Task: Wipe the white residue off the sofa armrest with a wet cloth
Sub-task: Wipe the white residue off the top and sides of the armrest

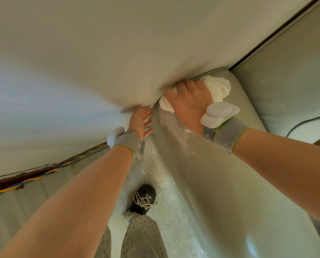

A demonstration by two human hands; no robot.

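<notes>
Right hand (190,103) grip closed over white cloth (217,88) on armrest (220,174), cloth bulging beyond fingers; left hand (140,121) seemingly open.

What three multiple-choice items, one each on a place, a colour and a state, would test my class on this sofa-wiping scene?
1. Where is the cloth pressed?
A. on the floor
B. at the armrest's far end, by the cushion seam
C. on the shoe

2. What colour is the cloth?
A. white
B. blue
C. red

3. What is the state of the left hand?
A. clutching the cloth
B. open, empty, at the seam
C. out of view

Answers: 1 B, the right hand presses it there; 2 A, it shows white; 3 B, its fingers are spread, holding nothing.
</notes>
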